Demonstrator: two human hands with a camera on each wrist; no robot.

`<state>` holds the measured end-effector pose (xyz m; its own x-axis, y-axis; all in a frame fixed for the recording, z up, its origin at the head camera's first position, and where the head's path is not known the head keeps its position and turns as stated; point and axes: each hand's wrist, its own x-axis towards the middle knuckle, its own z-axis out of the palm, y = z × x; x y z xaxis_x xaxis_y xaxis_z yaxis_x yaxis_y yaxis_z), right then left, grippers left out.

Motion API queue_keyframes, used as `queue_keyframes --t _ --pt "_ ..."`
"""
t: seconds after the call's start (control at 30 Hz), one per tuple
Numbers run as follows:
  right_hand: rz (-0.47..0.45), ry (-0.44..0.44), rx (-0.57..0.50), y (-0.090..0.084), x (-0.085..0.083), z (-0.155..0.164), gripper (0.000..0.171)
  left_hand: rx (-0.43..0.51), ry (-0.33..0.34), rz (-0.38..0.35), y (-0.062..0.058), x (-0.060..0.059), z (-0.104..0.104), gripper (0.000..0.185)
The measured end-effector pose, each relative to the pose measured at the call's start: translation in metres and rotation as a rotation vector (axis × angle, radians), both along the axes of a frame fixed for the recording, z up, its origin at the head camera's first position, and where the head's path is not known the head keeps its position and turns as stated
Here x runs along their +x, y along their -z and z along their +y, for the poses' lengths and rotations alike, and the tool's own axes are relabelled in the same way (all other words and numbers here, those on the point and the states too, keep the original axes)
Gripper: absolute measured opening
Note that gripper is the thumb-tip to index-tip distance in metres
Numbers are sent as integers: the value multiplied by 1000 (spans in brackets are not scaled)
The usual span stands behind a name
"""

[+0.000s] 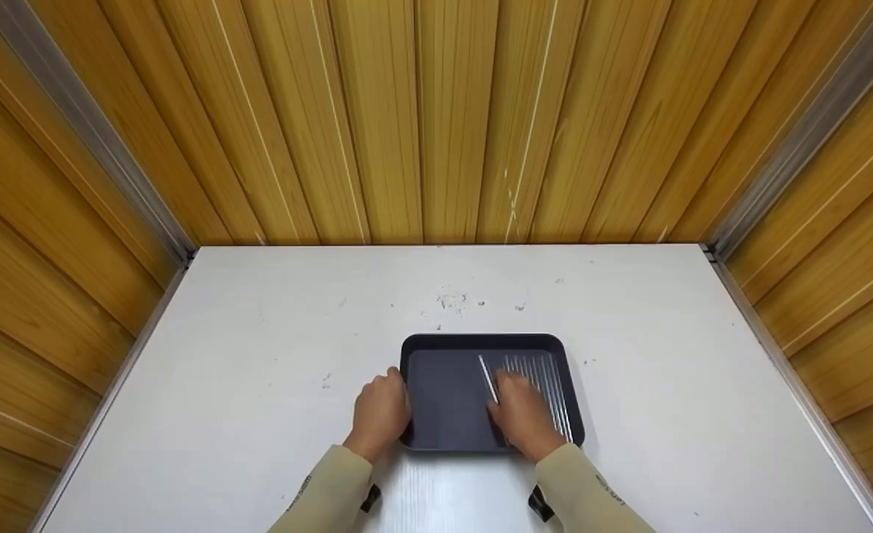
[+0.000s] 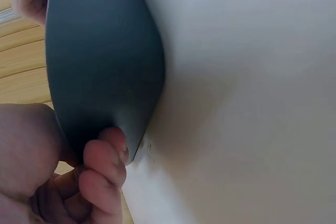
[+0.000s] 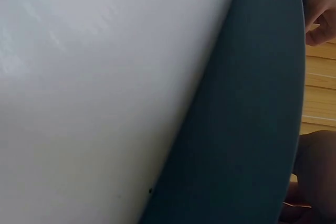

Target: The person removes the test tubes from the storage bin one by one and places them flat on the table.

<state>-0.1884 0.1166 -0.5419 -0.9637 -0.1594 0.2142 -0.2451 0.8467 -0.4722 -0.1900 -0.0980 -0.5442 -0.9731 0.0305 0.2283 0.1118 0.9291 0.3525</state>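
Observation:
A dark rectangular tray [image 1: 443, 400] lies on the white table, and its outer wall [image 2: 105, 51] fills much of both wrist views. My left hand [image 1: 381, 407] grips the tray's left rim, with curled fingers [image 2: 102, 166] against the outer wall. Over the tray's right half, my right hand [image 1: 523, 414] holds a thin shiny rod [image 1: 487, 376] that slants out past the thumb. Several similar rods [image 1: 554, 389] lie side by side along the tray's right side, partly covered by that hand. In the right wrist view, the wall hides most of the right hand [image 3: 320, 171].
The white table [image 1: 258, 414] extends around the tray and has small dark scuffs [image 1: 451, 300] behind it. Wood-patterned corrugated panels [image 1: 451, 126] stand at the back and both sides, with metal framing [image 1: 791, 141] at the corners.

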Motion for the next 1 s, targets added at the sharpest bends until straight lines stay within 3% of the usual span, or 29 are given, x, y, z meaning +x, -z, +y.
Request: queue_keyframes --t 0.27,0.47,0.67,1.0 --pt "50 -36 27 -1 -2 -6 22 15 -7 -11 -1 -1 -6 8" --pt "50 -14 4 -1 -3 -6 20 75 -19 -141 -6 -4 -7 16" --pt "-2 9 -52 -2 -5 -3 21 107 -2 -255 -7 -9 -10 17" --pt "-130 64 -105 -10 -6 1 32 133 -7 -308 -6 -12 -16 20"
